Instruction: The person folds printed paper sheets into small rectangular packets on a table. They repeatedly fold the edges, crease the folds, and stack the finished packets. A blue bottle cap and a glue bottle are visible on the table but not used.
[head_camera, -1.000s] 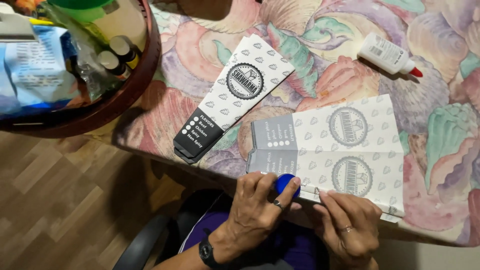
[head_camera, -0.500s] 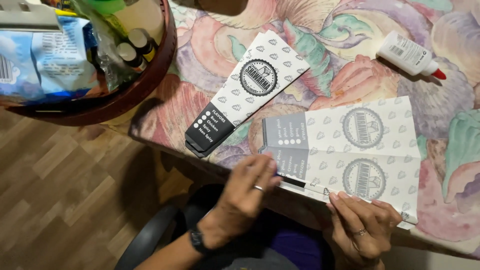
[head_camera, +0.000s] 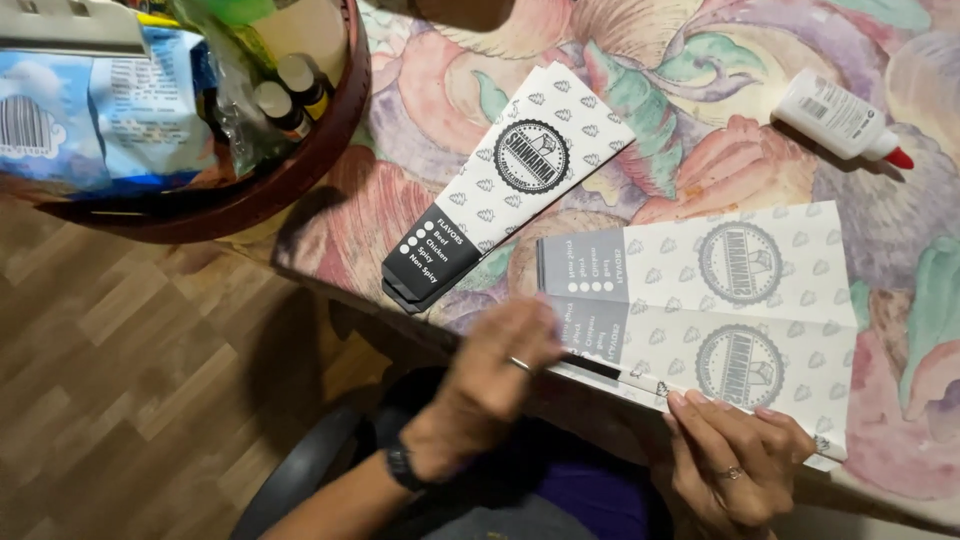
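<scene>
Here, at ten o'clock, a round dark-brown basket (head_camera: 330, 150) sits on the corner of the table; inside it lie blue-and-white printed packets (head_camera: 100, 110), two small dark bottles with tan caps (head_camera: 285, 90), some clear plastic wrap and a green item at the top edge. At two o'clock a white glue bottle with a red tip (head_camera: 840, 120) lies on its side on the floral tablecloth (head_camera: 700, 60), well apart from everything else.

Near the centre, toward eleven o'clock of the hands, a finished folded paper sleeve (head_camera: 510, 180), white with a round emblem and a black end, lies slantwise. At three o'clock from centre lies the unfolded paper sleeve sheet (head_camera: 740, 300), patterned white with two round emblems and grey panels, its lower edge hanging over the table's rim.

The left hand (head_camera: 490, 385), blurred, hovers at the sheet's lower left corner with fingers loosely curled; I cannot tell whether it grips anything. The right hand (head_camera: 735, 460), at five o'clock, presses flat, extended fingertips on the sheet's folded bottom strip.
</scene>
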